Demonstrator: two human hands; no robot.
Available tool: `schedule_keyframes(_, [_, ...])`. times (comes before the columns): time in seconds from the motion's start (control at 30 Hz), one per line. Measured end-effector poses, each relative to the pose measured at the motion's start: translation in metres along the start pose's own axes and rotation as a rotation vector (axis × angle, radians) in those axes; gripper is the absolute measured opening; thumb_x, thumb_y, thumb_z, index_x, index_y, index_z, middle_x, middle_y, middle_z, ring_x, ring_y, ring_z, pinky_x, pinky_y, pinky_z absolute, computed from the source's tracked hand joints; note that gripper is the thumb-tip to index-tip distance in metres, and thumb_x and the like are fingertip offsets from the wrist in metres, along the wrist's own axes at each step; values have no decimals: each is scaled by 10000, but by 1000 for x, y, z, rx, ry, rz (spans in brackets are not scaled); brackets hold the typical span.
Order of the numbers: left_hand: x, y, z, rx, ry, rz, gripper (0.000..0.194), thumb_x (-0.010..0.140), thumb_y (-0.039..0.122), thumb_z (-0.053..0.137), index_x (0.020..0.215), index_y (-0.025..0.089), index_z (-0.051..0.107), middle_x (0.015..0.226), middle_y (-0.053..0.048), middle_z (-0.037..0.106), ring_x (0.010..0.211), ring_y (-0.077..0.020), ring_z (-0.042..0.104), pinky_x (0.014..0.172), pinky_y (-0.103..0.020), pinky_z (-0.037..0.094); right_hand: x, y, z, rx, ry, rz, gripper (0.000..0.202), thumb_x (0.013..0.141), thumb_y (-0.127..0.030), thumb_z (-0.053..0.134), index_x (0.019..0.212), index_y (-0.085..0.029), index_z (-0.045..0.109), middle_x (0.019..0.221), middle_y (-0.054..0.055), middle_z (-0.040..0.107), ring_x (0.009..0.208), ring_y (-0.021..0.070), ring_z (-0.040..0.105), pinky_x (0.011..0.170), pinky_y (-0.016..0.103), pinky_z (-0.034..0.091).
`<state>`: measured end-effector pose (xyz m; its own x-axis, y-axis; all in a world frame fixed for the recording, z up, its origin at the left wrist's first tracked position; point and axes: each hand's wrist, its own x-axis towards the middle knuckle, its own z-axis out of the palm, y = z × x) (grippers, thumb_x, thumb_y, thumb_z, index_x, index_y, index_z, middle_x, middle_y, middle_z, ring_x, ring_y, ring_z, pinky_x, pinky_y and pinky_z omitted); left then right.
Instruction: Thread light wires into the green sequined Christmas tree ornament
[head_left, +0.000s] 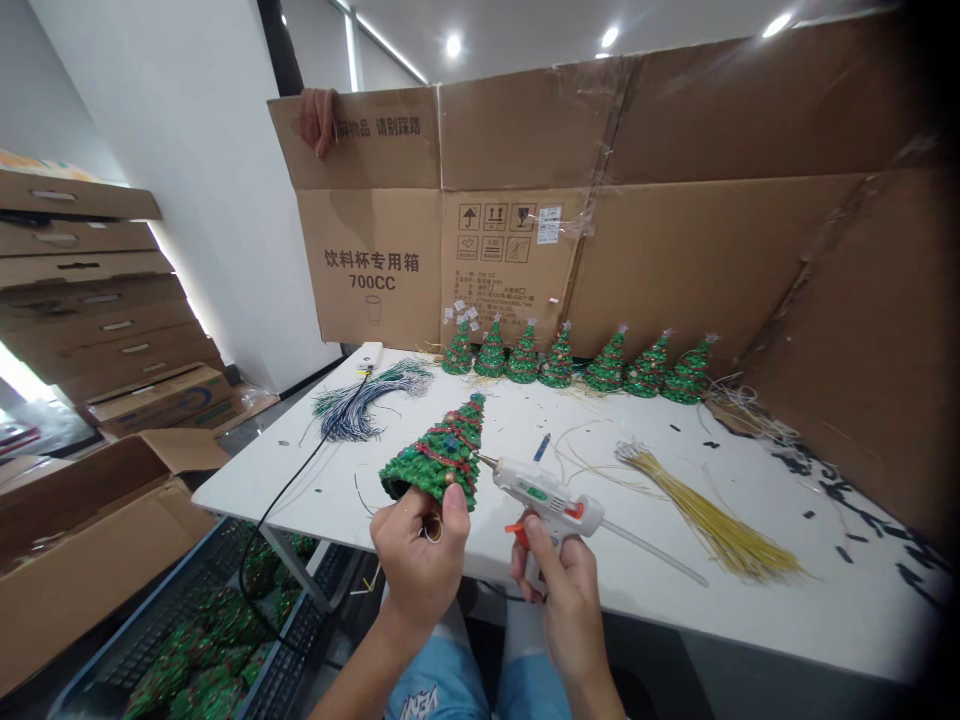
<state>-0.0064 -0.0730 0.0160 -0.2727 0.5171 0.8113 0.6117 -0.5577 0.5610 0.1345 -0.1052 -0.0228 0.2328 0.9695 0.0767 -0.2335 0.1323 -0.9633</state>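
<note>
My left hand (424, 545) is closed on the lower edge of a small green Christmas tree (442, 450) with red garland and small baubles. The tree leans to the right, its dark hollow base facing me. Wrapped around the handle of a white hot glue gun (544, 500) is my right hand (559, 570), with fingers by the orange trigger. The gun's nozzle points left and is at the tree's right side; whether it touches cannot be told. A long glue stick (652, 550) sticks out of the gun's back.
Several finished-looking trees (559, 358) line the back of the white table (480, 640) before a cardboard wall (517, 140). A yellow wire bundle (712, 520) lies right, dark wires (356, 405) left. A crate (300, 610) of trees stands below left, near an open carton (97, 560).
</note>
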Motion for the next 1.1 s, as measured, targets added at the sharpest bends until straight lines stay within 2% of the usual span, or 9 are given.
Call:
schedule_keyframes(0.17, [-1,-1,0,-6,13,-2,395,928,245,631,572,189,469,465,86,395,420,-57,369,487,-224,292,0,0,0,-37,-8,-60,437,930,-576,656,776,-167,673,575,-8,534,493,97,386,454,248,280])
schedule_keyframes(0.33, [-1,-1,0,-6,2,-11,382,928,247,629,578,186,490,464,85,402,419,-57,372,486,-223,295,-4,-4,2,-54,63,-74,399,912,-562,691,836,-171,702,600,-10,551,524,104,388,487,256,314])
schedule_keyframes(0.43, [-1,-1,0,-15,-7,-22,380,928,246,633,578,183,498,465,86,400,422,-56,367,487,-221,295,-1,-1,0,-37,39,-72,402,902,-572,698,843,-174,701,592,-13,552,505,103,387,473,258,310])
schedule_keyframes(0.57, [-2,-6,1,-81,-32,-95,385,941,263,621,585,181,500,479,84,391,436,-60,365,481,-217,293,3,0,-3,85,-26,27,405,885,-581,715,850,-180,671,603,-7,575,478,101,416,435,243,283])
schedule_keyframes(0.7, [-2,-11,3,-139,-26,-213,425,953,308,613,573,188,464,488,84,340,450,-67,328,469,-226,263,9,-3,-12,333,127,129,328,870,-526,733,901,-215,636,671,-19,607,478,93,440,417,212,287])
schedule_keyframes(0.77, [-1,-12,3,-151,-15,-259,439,956,321,604,568,192,444,493,82,324,461,-71,313,468,-231,247,16,-2,-19,392,151,243,297,847,-481,742,835,-204,633,694,-7,623,496,93,468,410,198,313])
schedule_keyframes(0.93, [2,-9,1,-176,-9,-313,462,964,342,588,565,202,402,510,79,283,480,-75,278,471,-237,228,32,12,-32,365,137,355,189,801,-350,734,789,-168,686,728,48,670,573,130,582,450,201,439])
schedule_keyframes(1.1, [0,-7,3,-256,-60,-392,481,968,393,589,581,210,367,526,74,285,498,-78,272,471,-233,230,31,14,-28,243,69,347,279,794,-412,784,867,-149,724,865,111,753,598,144,632,470,222,485])
